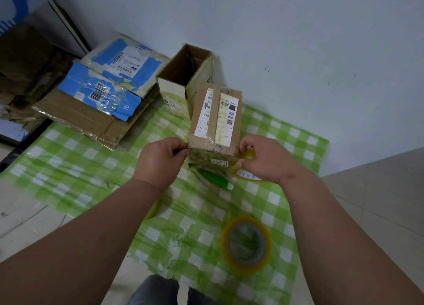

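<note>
The box (215,121) stood on the checked cloth (68,167) near the wall, label side up, with 1 strip of tape running down its top. It was between the 2 hands and just in front of an open carton (183,75). The left hand (160,160) had fingers and thumb pinched on the box's near left corner (whether a tape end lay under them could not be told). The right hand (263,160) was curled round a yellowish roll (249,154), held against the box's near right corner.

A green pen-like tool (218,179) lay on the cloth just under the box's near edge. A spare roll (246,244) lay flat on the cloth, well apart from the box and nearer the person. To the left, flattened cartons (91,111) were stacked, 2 of them blue and white.
</note>
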{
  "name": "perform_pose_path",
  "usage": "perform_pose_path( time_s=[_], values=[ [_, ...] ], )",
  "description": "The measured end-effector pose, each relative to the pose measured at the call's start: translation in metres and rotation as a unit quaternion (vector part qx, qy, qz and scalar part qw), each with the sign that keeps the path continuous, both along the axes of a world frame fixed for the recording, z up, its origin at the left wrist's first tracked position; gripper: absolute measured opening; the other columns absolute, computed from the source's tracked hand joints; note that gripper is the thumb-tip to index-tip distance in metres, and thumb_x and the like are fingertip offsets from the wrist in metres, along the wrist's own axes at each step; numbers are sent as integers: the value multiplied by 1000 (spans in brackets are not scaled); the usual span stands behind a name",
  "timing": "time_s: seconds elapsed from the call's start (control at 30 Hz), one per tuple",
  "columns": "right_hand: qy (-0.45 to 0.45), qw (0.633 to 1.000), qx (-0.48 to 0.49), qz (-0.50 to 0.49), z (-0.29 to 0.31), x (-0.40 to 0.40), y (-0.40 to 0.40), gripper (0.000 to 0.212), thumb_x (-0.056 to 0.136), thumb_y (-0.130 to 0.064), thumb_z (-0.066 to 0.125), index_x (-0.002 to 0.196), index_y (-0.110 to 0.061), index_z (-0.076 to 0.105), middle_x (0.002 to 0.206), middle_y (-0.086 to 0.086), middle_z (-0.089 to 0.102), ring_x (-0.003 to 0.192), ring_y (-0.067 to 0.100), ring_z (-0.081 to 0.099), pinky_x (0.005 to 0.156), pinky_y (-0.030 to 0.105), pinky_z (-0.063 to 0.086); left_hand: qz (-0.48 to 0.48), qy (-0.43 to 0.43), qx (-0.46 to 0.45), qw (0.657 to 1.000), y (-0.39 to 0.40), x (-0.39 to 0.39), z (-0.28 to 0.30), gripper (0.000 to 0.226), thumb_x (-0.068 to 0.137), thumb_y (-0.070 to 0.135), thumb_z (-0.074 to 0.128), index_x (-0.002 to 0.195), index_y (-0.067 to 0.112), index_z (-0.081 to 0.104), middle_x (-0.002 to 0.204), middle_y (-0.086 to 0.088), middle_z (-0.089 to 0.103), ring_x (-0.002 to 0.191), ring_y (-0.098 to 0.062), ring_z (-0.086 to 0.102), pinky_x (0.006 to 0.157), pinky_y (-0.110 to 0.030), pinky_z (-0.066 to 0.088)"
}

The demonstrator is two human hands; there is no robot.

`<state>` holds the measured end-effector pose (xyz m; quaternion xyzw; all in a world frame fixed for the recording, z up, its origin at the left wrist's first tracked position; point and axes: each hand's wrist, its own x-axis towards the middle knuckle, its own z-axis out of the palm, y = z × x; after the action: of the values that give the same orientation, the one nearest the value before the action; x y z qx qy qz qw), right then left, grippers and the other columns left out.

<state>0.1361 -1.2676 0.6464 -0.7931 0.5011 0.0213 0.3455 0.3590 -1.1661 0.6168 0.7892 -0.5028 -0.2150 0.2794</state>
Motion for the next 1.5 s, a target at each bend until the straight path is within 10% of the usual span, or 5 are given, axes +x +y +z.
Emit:
perform_pose_path(
  time_s=[0.5, 0.7, 1.03, 1.2, 1.5],
  values=[
    [-119, 983, 54, -126, 14, 6, 28, 21, 79, -22, 78, 86, -34, 61, 85, -23, 57, 80, -10, 52, 60, 7, 34, 94, 153, -13, 984, -14, -9, 18, 28, 99, 23, 53, 125, 25, 66, 110, -1, 65, 93, -17, 65, 81, -31, 52],
    [-181, 965, 115, -150, 25, 31, 50, 44, 80, -14, 73, 123, -24, 65, 117, -11, 65, 108, 4, 59, 92, 21, 48, 126, 371, 7, 920, -23, -11, 44, 46, 101, 33, 47, 146, 28, 45, 118, 1, 64, 98, -11, 61, 90, -37, 55],
    [-269, 897, 214, -279, -17, 60, 90, 44, 89, -17, 71, 124, -26, 46, 100, -11, 65, 97, 8, 63, 88, 32, 51, 56, 273, 12, 960, -5, -10, 23, 76, 86, 18, 73, 149, 35, 35, 146, 16, 46, 118, -10, 58, 85, -24, 47],
    [-268, 893, 238, -272, -26, 65, 94, 42, 90, -19, 70, 125, -23, 47, 109, -8, 67, 99, 9, 64, 87, 29, 49, 51, 191, 47, 979, -7, -3, 19, 75, 87, 37, 71, 150, 41, 32, 146, 4, 47, 121, -22, 57, 98, -47, 50],
    [-355, 849, 264, -289, -25, 78, 89, 54, 85, -6, 70, 134, -18, 51, 109, -4, 72, 103, 14, 68, 97, 46, 53, 48, 194, 98, 975, -23, 5, 16, 73, 93, 44, 62, 152, 47, 20, 107, 8, 61, 103, -18, 58, 80, -33, 50]
  ],
)
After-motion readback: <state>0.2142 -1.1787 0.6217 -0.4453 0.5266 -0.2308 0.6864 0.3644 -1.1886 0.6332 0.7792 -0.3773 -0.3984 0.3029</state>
